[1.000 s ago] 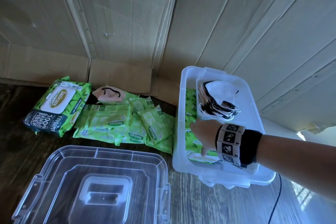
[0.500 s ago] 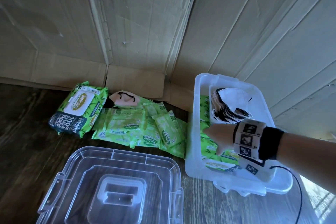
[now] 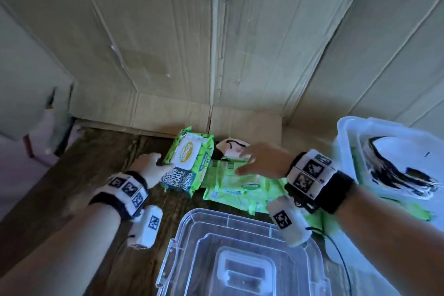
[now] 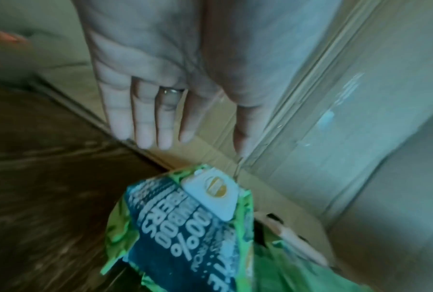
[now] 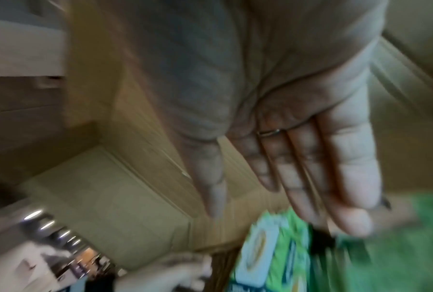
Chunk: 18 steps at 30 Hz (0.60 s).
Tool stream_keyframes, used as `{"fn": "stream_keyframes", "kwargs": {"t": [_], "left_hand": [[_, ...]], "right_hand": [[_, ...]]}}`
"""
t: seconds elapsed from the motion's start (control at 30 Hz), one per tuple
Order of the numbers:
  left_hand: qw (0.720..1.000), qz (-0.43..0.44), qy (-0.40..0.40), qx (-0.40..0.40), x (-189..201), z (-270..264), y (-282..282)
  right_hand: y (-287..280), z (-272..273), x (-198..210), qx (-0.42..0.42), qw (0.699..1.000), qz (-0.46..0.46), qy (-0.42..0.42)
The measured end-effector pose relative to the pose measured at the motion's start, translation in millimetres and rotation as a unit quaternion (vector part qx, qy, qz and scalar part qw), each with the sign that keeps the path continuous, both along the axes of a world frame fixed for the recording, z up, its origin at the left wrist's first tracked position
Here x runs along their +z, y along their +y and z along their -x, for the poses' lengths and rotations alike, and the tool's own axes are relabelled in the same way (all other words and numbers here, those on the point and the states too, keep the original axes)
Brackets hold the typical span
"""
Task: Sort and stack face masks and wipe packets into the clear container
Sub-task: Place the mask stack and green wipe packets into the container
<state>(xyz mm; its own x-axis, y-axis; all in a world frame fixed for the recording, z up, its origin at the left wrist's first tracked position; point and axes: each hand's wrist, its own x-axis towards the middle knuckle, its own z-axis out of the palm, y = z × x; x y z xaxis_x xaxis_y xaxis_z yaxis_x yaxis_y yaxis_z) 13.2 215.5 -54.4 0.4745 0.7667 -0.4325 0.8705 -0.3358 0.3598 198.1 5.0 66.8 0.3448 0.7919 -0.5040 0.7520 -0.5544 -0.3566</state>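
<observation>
Both hands reach over the dark wooden surface [image 3: 79,182] toward the pile of wipes by the cardboard wall [image 3: 168,43]. The left hand [image 3: 150,167] is at the left edge of the large wipe pack [image 3: 187,166], a green and dark pack marked 80; in the left wrist view its fingers [image 4: 142,122] are straight and spread, so the grip is apart, and the blur makes it hard to tell whether the hand touches the pack. The right hand [image 3: 262,163] hovers above the small wipe packets [image 3: 240,187], fingers straight and close together, thumb out, grip apart and holding nothing. The packets lie flat and overlapping just right of the large pack. A peach face mask [image 3: 231,150] with a dark ear loop lies behind them, near the wall.

At the right stands the clear container [image 3: 346,132], with a stack of white and black face masks [image 3: 396,168] inside and green wipe packets showing through its near wall. The clear lid [image 3: 240,259] lies flat on the surface, nearest the camera. Each wrist carries a band with black and white markers.
</observation>
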Motion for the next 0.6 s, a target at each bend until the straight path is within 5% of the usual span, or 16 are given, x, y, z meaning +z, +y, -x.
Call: {"fn": "stream_keyframes", "kwargs": {"t": [0.17, 0.27, 0.6], "left_hand": [[0.996, 0.060, 0.043, 0.049, -24.8, -31.9, 10.5], [0.991, 0.122, 0.003, 0.049, -41.6, -34.5, 15.3], [0.933, 0.303, -0.161, 0.107, -68.6, -21.2, 20.7]], "right_hand": [[86.3, 25.7, -101.8, -0.125, 0.987, 0.007, 0.104], [121.4, 34.7, -139.1, -0.193, 0.970, 0.025, 0.148], [140.9, 37.7, -169.7, -0.302, 0.934, -0.004, 0.193]]}}
